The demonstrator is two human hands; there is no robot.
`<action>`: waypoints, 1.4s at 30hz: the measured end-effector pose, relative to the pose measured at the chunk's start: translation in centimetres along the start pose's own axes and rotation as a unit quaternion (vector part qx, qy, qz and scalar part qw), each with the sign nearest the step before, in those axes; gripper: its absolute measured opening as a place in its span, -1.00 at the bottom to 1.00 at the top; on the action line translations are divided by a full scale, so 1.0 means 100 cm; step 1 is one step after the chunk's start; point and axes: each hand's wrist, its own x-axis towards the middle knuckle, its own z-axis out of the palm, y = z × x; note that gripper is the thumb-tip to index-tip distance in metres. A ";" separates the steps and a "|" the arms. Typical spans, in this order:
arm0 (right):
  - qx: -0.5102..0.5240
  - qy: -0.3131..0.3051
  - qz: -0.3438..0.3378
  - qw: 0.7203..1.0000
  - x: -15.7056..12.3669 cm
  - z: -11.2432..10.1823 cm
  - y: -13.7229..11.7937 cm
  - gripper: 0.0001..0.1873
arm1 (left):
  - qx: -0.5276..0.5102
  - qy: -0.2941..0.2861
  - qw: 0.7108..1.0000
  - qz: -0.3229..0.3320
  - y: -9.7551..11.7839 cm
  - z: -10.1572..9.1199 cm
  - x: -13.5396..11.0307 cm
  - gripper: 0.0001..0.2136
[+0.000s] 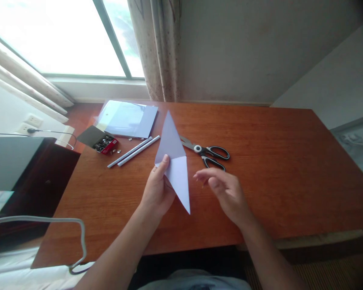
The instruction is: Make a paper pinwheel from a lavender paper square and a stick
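Folded paper [172, 141], a long kite shape in pale lilac, is pinched at its middle crease between the thumb and fingers of the left hand [157, 191], seemingly so that both points are kept clear of the table [275, 161]. The right hand [226, 193] is held just beside it, fingers loosely curled and apart, with nothing gripped. Scissors [208, 153] are laid just behind, within reach. Two thin white sticks [134, 152], an opened box of small metal fasteners [104, 143] and a sleeve of sheets [127, 119] are set farther left. No writing can be read.
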 end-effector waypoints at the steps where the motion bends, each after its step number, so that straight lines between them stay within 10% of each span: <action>1: -0.068 0.055 -0.009 0.996 0.006 -0.010 0.005 -0.73 | 0.005 0.005 1.000 -0.006 -0.001 0.000 0.001 -0.88; 4: -0.313 0.100 -0.062 0.943 0.026 -0.034 0.028 -0.75 | 0.019 0.014 1.000 -0.019 -0.003 0.000 0.003 -0.86; 8: -0.420 -0.004 -0.080 0.904 0.042 -0.045 0.053 -0.61 | 0.038 0.006 0.999 0.005 -0.005 -0.002 0.004 -0.85; 18: -0.287 0.074 -0.075 0.952 0.036 -0.037 0.025 -0.79 | 0.071 -0.018 0.996 0.043 -0.008 0.005 0.005 -0.78; 26: -0.395 0.012 -0.069 0.916 0.045 -0.038 0.051 -0.65 | 0.062 -0.047 0.995 -0.062 0.004 0.035 0.014 -0.94; 33: -0.433 -0.011 0.009 0.901 0.058 -0.035 0.046 -0.71 | 0.080 -0.066 0.995 -0.006 -0.002 0.033 0.026 -0.86; 36: -0.360 -0.010 0.030 0.932 0.057 -0.049 0.037 -0.74 | 0.089 -0.070 0.993 0.015 0.001 0.028 0.026 -0.84; 38: -0.109 0.010 0.097 0.989 0.047 -0.059 0.029 -0.69 | 0.079 -0.065 0.995 0.016 0.005 0.027 0.024 -0.81; 42: 0.234 0.050 0.152 0.959 0.011 -0.060 0.014 -0.59 | 0.037 -0.026 0.999 -0.016 0.014 0.030 0.021 -0.84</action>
